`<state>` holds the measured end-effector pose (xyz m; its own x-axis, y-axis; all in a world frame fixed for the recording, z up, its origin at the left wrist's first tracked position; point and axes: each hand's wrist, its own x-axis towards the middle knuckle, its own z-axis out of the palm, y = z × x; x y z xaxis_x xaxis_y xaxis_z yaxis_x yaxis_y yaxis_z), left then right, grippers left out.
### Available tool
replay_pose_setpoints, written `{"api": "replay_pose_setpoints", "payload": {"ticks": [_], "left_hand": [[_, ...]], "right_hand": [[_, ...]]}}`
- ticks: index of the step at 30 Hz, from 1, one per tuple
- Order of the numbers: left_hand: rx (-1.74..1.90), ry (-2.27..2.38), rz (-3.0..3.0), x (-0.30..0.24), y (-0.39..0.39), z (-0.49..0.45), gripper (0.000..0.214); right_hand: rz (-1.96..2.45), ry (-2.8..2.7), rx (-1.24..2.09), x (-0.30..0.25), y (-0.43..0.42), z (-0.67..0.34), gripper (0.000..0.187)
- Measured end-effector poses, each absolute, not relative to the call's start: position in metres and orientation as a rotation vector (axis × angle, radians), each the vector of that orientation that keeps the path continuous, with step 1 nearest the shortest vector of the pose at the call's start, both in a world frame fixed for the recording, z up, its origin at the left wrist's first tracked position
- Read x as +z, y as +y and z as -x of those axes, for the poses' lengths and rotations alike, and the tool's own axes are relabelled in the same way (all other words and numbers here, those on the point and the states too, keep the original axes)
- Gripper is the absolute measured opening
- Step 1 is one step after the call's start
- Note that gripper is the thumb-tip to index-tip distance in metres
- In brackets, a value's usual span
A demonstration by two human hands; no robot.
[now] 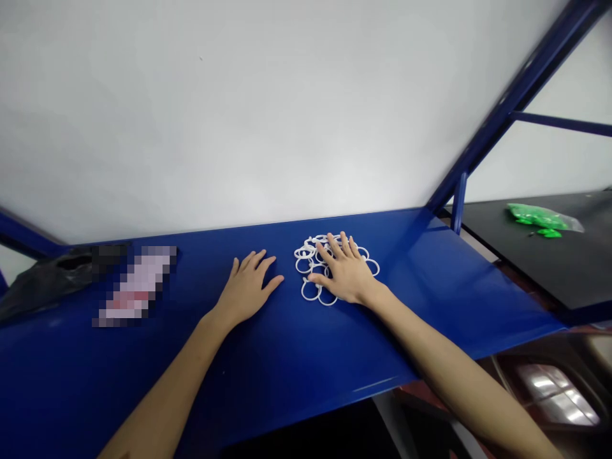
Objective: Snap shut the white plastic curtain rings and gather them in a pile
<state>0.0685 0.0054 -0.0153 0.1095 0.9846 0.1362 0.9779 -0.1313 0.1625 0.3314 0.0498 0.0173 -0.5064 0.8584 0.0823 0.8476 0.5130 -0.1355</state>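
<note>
A loose pile of white plastic rings with small tabs lies on the blue shelf. Over the pile rests my right hand, palm down with its fingers spread, hiding the middle of the rings. To the left of the rings, my left hand is palm down above or on the blue surface. Its fingers are spread and hold nothing.
On the left are a black plastic bag and a blurred pinkish flat item. A white wall rises behind. Blue frame bars slant at right, beside a black shelf with a bag of green pieces.
</note>
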Motion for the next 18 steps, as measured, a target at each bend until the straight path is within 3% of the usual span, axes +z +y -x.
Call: {"api": "replay_pose_setpoints", "payload": {"ticks": [18], "left_hand": [[0.399, 2.028, -2.344, -0.0192, 0.0045, -0.0667, 0.059]], "right_hand": [[1.349, -2.600, 0.075, 0.0227, 0.0497, -0.3286, 0.080]]}}
